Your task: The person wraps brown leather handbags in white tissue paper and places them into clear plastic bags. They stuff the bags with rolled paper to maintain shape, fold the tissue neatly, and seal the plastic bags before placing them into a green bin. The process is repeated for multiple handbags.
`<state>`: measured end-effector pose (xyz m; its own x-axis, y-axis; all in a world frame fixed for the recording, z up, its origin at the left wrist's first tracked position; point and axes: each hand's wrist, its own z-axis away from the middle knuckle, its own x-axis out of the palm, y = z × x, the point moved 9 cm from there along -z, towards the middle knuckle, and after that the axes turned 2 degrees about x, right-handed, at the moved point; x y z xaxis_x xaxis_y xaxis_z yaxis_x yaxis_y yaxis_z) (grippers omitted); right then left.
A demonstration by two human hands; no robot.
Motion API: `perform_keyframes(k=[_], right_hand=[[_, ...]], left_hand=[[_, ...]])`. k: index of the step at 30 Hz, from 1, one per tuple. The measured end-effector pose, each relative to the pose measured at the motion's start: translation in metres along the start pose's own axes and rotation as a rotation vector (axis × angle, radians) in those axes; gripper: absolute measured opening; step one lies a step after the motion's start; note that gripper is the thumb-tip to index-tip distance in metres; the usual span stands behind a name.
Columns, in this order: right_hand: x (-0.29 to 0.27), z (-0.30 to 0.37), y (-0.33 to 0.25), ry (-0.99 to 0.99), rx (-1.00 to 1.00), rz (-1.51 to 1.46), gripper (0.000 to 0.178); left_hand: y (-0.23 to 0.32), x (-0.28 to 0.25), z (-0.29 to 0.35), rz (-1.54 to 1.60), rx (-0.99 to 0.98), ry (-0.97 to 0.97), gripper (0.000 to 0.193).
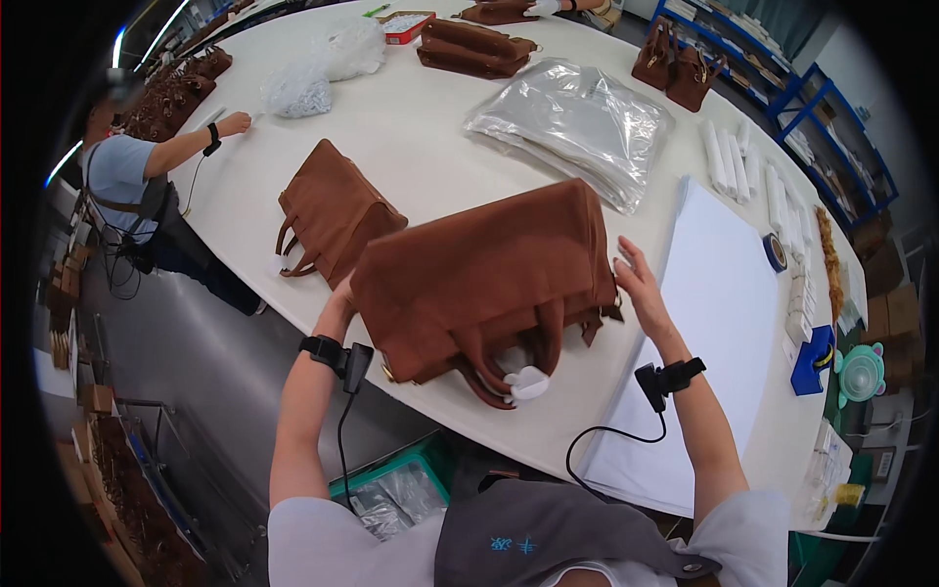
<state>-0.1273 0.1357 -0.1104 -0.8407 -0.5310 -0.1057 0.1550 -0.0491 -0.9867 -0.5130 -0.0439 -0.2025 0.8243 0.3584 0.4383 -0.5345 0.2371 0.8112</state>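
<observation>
A large brown handbag [479,274] lies tilted in front of me, its base side turned up and away and its two handles pointing toward me. White wrapping [528,383] is around part of the handles. My left hand [340,299] grips the bag's left end, its fingers mostly hidden behind it. Beside the bag's right end is my right hand [641,289], fingers spread and apart, holding nothing. A second brown handbag [335,215] lies on the white table [430,147] just beyond my left hand.
Clear plastic bags [577,122] are stacked beyond the bag. White sheets [704,323] lie at right, with a tape roll [775,252] and a blue tape dispenser [812,360] beside them. A co-worker [147,186] stands at the left table edge. A green bin [396,484] sits below the near edge.
</observation>
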Motion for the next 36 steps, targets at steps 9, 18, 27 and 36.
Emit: perform_keyframes(k=[9, 18, 27, 36], right_hand=[[0.028, 0.051, -0.01, 0.087, -0.06, -0.03, 0.046], [0.0, 0.075, -0.016, 0.148, -0.091, -0.281, 0.027], [-0.216, 0.248, 0.051, 0.411, 0.121, -0.459, 0.021], [-0.296, 0.331, 0.158, 0.446, 0.343, 0.033, 0.04]], left_hand=[[0.077, 0.031, 0.09, -0.601, 0.457, 0.401, 0.044], [0.07, 0.146, 0.131, -0.485, 0.568, 0.179, 0.036], [-0.063, 0.37, 0.1, -0.441, 0.428, -0.163, 0.035], [-0.212, 0.39, 0.057, -0.796, 0.116, -0.144, 0.036]])
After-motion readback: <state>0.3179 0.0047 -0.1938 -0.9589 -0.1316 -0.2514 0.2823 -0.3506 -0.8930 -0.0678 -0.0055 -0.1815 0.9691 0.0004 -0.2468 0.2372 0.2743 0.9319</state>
